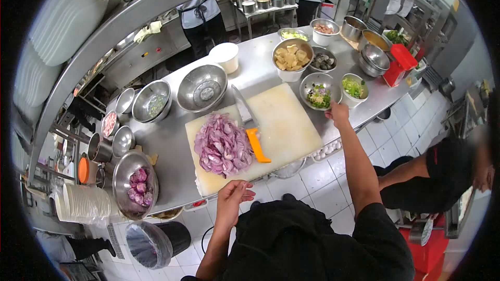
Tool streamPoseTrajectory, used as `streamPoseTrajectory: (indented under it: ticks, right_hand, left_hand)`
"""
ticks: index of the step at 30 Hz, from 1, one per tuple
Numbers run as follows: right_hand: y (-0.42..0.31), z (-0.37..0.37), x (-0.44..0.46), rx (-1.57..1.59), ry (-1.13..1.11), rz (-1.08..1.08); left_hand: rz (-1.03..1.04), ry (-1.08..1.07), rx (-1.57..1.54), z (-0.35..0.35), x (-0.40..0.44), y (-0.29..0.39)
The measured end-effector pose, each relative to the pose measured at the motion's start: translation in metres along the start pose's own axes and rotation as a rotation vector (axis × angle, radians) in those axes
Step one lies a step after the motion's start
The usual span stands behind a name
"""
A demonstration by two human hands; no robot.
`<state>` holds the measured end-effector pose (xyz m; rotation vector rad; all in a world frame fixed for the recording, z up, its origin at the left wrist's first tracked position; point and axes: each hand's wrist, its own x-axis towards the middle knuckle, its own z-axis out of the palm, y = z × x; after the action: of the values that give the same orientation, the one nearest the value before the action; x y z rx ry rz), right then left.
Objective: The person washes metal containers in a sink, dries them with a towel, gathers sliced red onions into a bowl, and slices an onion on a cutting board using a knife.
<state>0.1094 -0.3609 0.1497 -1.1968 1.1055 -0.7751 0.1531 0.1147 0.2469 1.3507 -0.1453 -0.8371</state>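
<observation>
My right hand point(338, 113) grips the near rim of a metal bowl point(307, 84) with chopped greens and pale bits inside. Beside that bowl stands a white tub point(356, 100) of cut greens. Near the front edge of the cutting board point(286, 119), my left hand point(233, 198) hovers with its fingers loosely bent and apart, holding nothing. A big heap of sliced purple onions point(221, 145) covers the board's left part. Right of the heap lies a knife with an orange handle point(256, 144), its wide blade point(244, 106) pointing away from me.
An empty metal colander bowl point(202, 86) and a white tub point(225, 56) stand behind the board. Whole purple onions point(139, 187) fill a bowl at left. A bin point(151, 244) is below. Another person point(432, 177) is at right; others are across the table. A shelf point(104, 26) runs overhead.
</observation>
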Motion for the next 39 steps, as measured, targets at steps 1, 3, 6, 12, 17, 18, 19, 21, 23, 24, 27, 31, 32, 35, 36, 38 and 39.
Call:
streamPoseTrajectory:
  ticks: [1, 3, 6, 12, 17, 18, 19, 21, 23, 24, 27, 31, 32, 35, 36, 38, 39]
  right_hand:
    - [0.002, -0.003, 0.002, -0.033, -0.009, 0.038]
    - [0.000, -0.007, -0.004, -0.105, -0.034, 0.116]
    - [-0.009, -0.012, -0.027, -0.296, 0.120, -0.077]
    - [-0.011, 0.003, -0.083, -0.489, -0.007, -0.789]
    - [-0.014, 0.067, -0.185, -0.638, -0.434, -0.506]
    - [-0.009, 0.082, -0.202, -0.648, -0.494, -0.534]
    - [-0.005, 0.094, -0.215, -0.657, -0.553, -0.563]
    - [-0.004, 0.114, -0.237, -0.697, -0.552, -0.624]
    - [-0.005, 0.121, -0.242, -0.720, -0.529, -0.679]
    - [-0.004, 0.120, -0.241, -0.725, -0.506, -0.701]
    - [-0.008, 0.106, -0.239, -0.670, -0.415, -0.704]
    - [-0.033, 0.054, -0.236, -0.624, -0.225, -0.537]
    - [-0.036, 0.037, -0.233, -0.622, -0.143, -0.527]
    - [-0.040, -0.030, -0.211, -0.597, 0.100, -0.490]
    - [-0.040, -0.054, -0.204, -0.573, 0.191, -0.462]
    - [-0.043, -0.102, -0.195, -0.559, 0.354, -0.447]
    - [-0.048, -0.124, -0.194, -0.574, 0.428, -0.461]
  left_hand:
    - [0.000, 0.000, -0.004, -0.001, 0.000, 0.003]
    - [0.001, 0.000, -0.007, -0.005, -0.001, 0.007]
    - [0.020, 0.010, -0.020, -0.016, -0.001, 0.011]
    - [0.201, 0.240, 0.081, -0.069, -0.009, 0.032]
    - [0.364, 0.438, 0.242, -0.104, 0.005, 0.029]
    - [0.375, 0.452, 0.251, -0.107, 0.007, 0.029]
    - [0.387, 0.463, 0.258, -0.109, 0.008, 0.028]
    - [0.350, 0.465, 0.227, -0.106, 0.006, 0.032]
    - [0.340, 0.447, 0.236, -0.108, 0.005, 0.034]
    - [0.344, 0.428, 0.261, -0.111, 0.003, 0.032]
    - [0.387, 0.413, 0.279, -0.105, -0.001, 0.034]
    - [0.351, 0.274, 0.304, -0.094, -0.002, 0.032]
    - [0.345, 0.238, 0.305, -0.087, -0.001, 0.032]
    - [0.405, 0.032, 0.271, -0.062, 0.006, 0.029]
    - [0.442, -0.020, 0.288, -0.048, 0.007, 0.031]
    - [0.515, -0.115, 0.330, -0.015, 0.005, 0.036]
    - [0.507, -0.164, 0.342, 0.000, 0.007, 0.037]
